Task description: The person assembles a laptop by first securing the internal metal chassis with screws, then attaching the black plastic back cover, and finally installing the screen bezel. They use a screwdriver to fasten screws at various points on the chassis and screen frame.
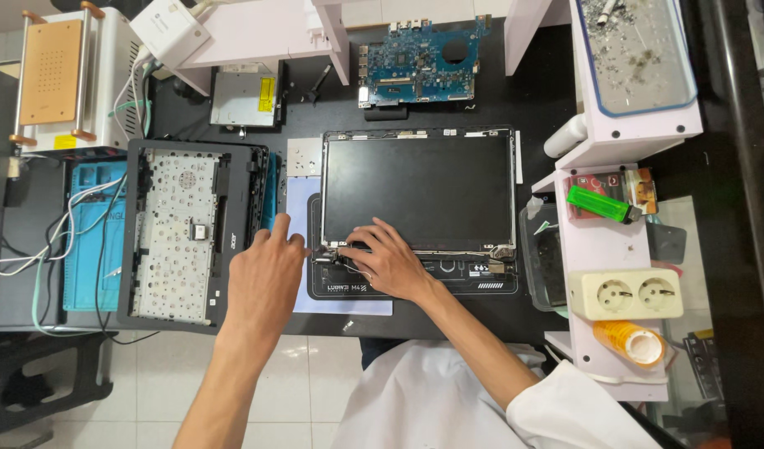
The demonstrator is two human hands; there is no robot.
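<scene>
Overhead view of a black counter [531, 91] carrying a dismantled laptop. The laptop screen panel [418, 189], a flat rectangle with a matte dark face and a thin metal frame, lies at the counter's middle, its lower edge toward the front edge and resting on a dark work mat [415, 283] with pale printing. The right hand [388, 262] rests on the panel's lower left corner, where a metal hinge [330, 252] and thin cables lie; its grip is loosely curled, fingertips on the hinge area, but what, if anything, it pinches cannot be told. The left hand [264, 278] lies just beside it, on the right edge of the laptop base shell [190, 237]; its grip is part-spread with the index finger raised, holding nothing visible.

The base shell is black plastic, turned underside up, showing the perforated silvery keyboard backplate. A blue silicone mat [86, 241] lies at the counter's left edge under white cables. Toward the back edge sit a blue circuit board [419, 62] and a square metal drive [244, 96]. At the right edge, a pale shelf unit [602, 241] bears a green lighter [600, 204], a cream double socket [625, 293] and an orange tape roll [633, 341], close beside the panel's right side.
</scene>
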